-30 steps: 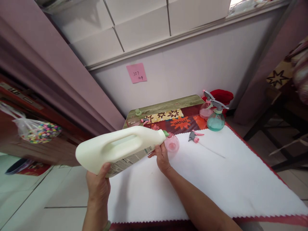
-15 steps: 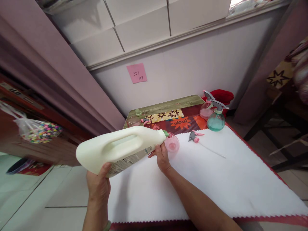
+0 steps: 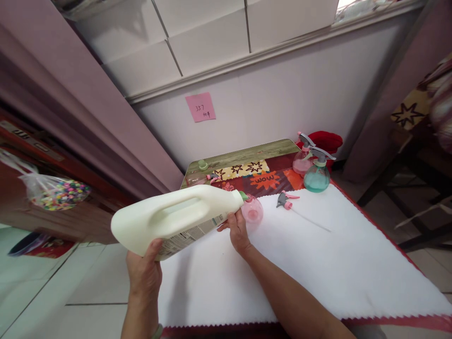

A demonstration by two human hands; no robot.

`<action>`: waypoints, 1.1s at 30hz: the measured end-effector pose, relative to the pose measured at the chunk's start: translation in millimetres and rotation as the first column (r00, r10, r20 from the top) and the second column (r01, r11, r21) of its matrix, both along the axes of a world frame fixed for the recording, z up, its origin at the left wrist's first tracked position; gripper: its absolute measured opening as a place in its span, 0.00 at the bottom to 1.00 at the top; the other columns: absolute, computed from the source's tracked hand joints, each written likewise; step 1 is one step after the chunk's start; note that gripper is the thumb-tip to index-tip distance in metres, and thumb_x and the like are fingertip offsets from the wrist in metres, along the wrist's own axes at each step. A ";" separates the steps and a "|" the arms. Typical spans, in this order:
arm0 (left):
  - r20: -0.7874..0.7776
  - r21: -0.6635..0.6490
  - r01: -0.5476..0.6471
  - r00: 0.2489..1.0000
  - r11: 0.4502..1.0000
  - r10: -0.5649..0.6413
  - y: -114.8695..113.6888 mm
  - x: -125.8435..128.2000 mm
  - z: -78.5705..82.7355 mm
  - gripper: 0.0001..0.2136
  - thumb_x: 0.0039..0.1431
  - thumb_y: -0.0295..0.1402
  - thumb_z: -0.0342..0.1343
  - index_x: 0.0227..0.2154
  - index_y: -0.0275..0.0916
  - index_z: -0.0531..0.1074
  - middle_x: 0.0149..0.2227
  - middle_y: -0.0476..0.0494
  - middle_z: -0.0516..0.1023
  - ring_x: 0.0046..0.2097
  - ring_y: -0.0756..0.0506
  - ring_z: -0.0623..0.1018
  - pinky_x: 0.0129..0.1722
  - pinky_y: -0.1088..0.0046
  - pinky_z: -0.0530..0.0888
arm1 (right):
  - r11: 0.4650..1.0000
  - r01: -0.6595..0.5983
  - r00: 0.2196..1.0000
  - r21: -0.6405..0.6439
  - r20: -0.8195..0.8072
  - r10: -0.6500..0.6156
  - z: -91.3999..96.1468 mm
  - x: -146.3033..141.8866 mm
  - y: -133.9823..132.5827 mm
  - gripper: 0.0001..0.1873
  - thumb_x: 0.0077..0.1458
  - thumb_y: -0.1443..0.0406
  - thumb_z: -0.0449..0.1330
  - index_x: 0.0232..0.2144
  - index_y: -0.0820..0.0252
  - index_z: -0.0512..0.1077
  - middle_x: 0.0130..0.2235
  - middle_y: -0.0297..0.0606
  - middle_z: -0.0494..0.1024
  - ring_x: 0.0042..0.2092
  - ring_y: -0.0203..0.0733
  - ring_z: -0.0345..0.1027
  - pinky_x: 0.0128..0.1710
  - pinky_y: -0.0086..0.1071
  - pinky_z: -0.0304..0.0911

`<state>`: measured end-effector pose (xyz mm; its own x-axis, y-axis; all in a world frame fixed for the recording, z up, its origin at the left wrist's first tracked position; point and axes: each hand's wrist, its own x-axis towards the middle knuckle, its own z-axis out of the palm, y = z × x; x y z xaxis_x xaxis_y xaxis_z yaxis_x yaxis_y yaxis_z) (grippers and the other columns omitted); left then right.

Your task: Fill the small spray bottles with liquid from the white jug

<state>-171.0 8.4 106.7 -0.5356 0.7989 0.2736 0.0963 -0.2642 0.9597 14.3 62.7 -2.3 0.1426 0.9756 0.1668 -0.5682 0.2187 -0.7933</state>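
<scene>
A large cream detergent jug (image 3: 183,214) is tipped nearly level over the table, its green spout (image 3: 243,195) at the mouth of a clear pink spray bottle (image 3: 253,214). My left hand (image 3: 144,268) is closed round the jug's base end. Under the neck, my right hand (image 3: 238,230) grips the jug close to the spout; some of its fingers are hidden behind the jug. The pink bottle stands without its top. To its right lies a grey and pink spray head (image 3: 287,202) with a thin dip tube. Whether liquid is flowing cannot be made out.
Two filled spray bottles, one pink (image 3: 302,161) and one teal (image 3: 317,178), stand at the back right. A green cap (image 3: 203,165) and another pink bottle (image 3: 197,179) are at the back left. A bag of colourful beads (image 3: 63,193) hangs at left. White cloth (image 3: 318,273) covers the table's front.
</scene>
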 end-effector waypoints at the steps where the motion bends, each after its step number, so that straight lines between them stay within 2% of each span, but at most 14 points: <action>1: 0.010 0.002 0.001 1.000 1.000 -0.001 -0.1 -0.3 -0.4 0.31 0.41 0.40 0.72 0.52 0.42 0.75 0.56 0.40 0.78 0.60 0.34 0.74 0.64 0.52 0.65 | 1.000 -0.002 1.000 0.000 0.001 0.002 -0.1 0.0 0.0 0.30 0.61 0.44 0.56 0.54 0.59 0.63 0.35 0.34 0.74 0.24 0.33 0.71 0.22 0.31 0.75; 24: 0.025 0.015 0.011 1.000 1.000 -0.011 0.6 -0.3 0.9 0.33 0.41 0.39 0.73 0.54 0.42 0.75 0.57 0.40 0.78 0.60 0.32 0.74 0.65 0.49 0.63 | 1.000 -0.001 1.000 -0.003 -0.009 0.001 -2.6 -1.9 0.2 0.30 0.61 0.44 0.56 0.54 0.59 0.63 0.37 0.36 0.74 0.25 0.34 0.72 0.23 0.32 0.76; 33: 0.012 0.007 0.007 1.000 1.000 -0.007 0.1 0.2 2.2 0.33 0.40 0.41 0.73 0.52 0.41 0.75 0.54 0.40 0.79 0.59 0.32 0.74 0.64 0.49 0.64 | 1.000 -0.008 1.000 -0.007 0.001 0.008 -1.5 -0.7 0.1 0.31 0.60 0.43 0.56 0.53 0.59 0.63 0.37 0.36 0.75 0.25 0.34 0.72 0.24 0.33 0.77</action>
